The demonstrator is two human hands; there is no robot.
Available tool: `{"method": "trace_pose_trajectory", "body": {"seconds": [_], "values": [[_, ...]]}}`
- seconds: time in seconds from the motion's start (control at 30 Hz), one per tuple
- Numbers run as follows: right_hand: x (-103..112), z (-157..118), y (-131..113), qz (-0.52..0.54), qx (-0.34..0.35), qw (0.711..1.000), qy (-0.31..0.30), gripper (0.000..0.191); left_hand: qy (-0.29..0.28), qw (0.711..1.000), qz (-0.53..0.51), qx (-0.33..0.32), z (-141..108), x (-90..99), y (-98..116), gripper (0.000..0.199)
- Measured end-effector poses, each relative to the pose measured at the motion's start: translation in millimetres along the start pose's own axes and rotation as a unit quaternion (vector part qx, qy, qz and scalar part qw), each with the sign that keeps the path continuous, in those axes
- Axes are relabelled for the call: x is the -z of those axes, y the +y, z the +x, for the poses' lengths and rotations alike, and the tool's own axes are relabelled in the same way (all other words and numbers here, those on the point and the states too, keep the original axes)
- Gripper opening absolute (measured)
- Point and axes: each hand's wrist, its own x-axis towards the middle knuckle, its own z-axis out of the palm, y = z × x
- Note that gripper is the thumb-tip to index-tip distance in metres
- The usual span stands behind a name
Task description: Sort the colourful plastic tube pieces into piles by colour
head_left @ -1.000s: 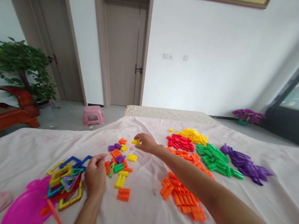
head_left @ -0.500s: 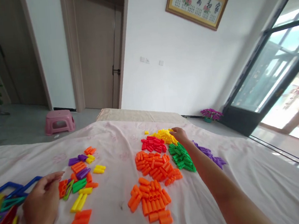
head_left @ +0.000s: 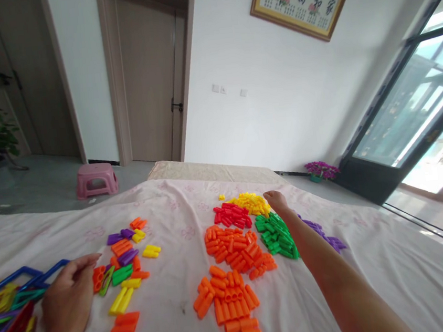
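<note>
My right hand [head_left: 276,200] reaches across the cloth to the right edge of a pile of yellow plastic building pieces [head_left: 251,204]. Its fingers are curled closed, and anything in them is hidden. Below that hand lie green pieces [head_left: 275,238], with red pieces [head_left: 232,215] to their left. My left hand [head_left: 69,294] is at the left with thumb and fingers pinched together; whether it holds anything I cannot make out. Beside its fingertips is a mixed cluster of orange, purple, green and yellow pieces [head_left: 122,274]. Large coloured frame-shaped pieces [head_left: 12,301] lie partly behind it.
Two groups of orange tube pieces [head_left: 236,249] lie mid-cloth. Purple pieces [head_left: 323,234] sit partly behind my right forearm. A pale flowered cloth [head_left: 172,298] covers the surface. A pink stool [head_left: 96,180] and purple flowers [head_left: 320,170] stand beyond it.
The whole view has shifted slightly, so everything appears further right. My right hand has drawn a little to the right, off the yellow pile's edge. My left hand stays beside the mixed cluster.
</note>
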Motion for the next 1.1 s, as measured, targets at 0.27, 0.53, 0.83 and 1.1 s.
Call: {"method": "trace_pose_trajectory", "body": {"seconds": [0.27,0.53,0.83,1.1], "values": [[-5.2,-70.1,-131.3,0.156,0.203,0.96,-0.116,0.033,-0.001,0.998,-0.067,0.011,-7.0,1.1,16.6,0.03],[-54.8,-219.1,-267.7,0.116,0.409,0.853,-0.304,0.035,0.008,0.996,-0.091,0.011,-7.1,1.3,16.3,0.028],[-89.1,-234.5,-294.3,-0.022,0.418,0.866,-0.274,0.036,0.005,0.997,-0.078,0.018,-7.2,2.8,17.5,0.027],[-39.5,-136.1,-206.8,0.052,0.29,0.946,-0.136,0.031,-0.004,0.998,-0.045,0.031,-6.5,2.2,14.7,0.029]]}}
